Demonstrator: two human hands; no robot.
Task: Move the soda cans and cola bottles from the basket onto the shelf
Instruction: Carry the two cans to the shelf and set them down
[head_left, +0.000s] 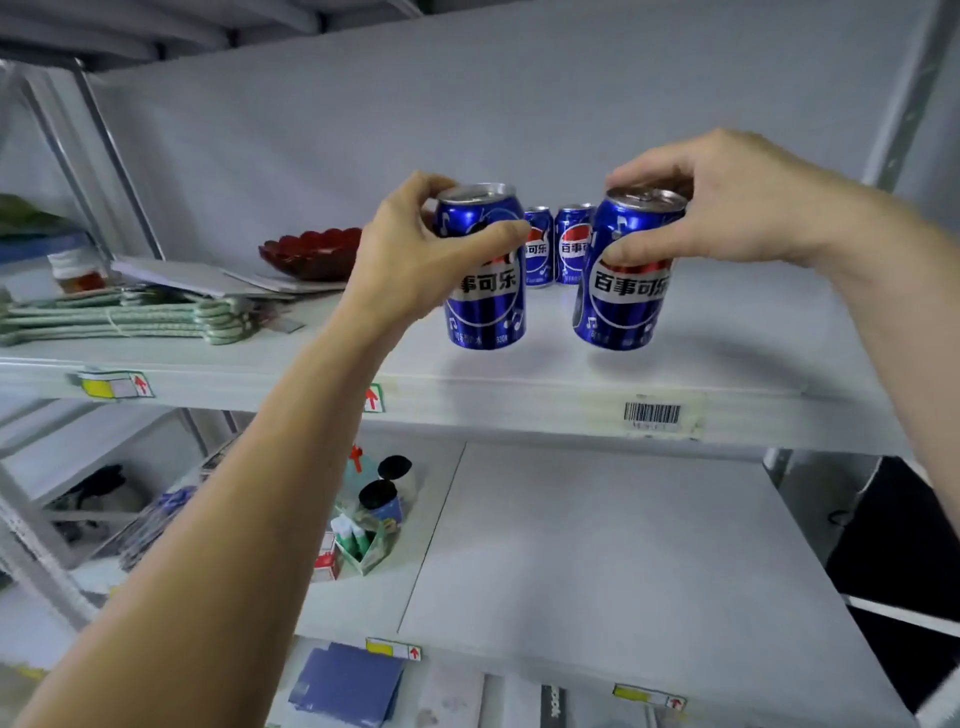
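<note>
Left hand (410, 260) gripping 1 blue soda can (485, 291), right hand (727, 208) gripping another can (623, 280) from above, both held upright just over the white shelf (727, 364). 2 more cans (558, 244) standing behind, between them; red bowl (311, 252) to the left.

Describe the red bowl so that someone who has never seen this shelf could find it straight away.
Start at the upper shelf, where both hands hold blue cans. Look left of the left hand, toward the back: the red bowl sits behind a stack of flat pale sheets. It is the only dark red thing on that shelf, with a scalloped rim.
</note>
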